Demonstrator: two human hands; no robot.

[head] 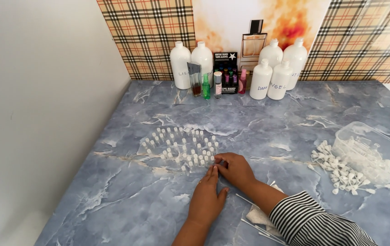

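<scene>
Several small clear vials with white caps stand upright in a cluster on the blue marble table. My right hand rests at the cluster's near right edge, its fingertips touching a vial there. My left hand lies flat on the table just below the cluster, fingers pointing at the nearest vials, holding nothing I can see. My right sleeve is black and white striped.
A clear plastic tub of white spray pumps sits at the right, with loose pumps piled beside it. Large white bottles and small perfume bottles line the back wall. White cloth and thin tubes lie under my right forearm.
</scene>
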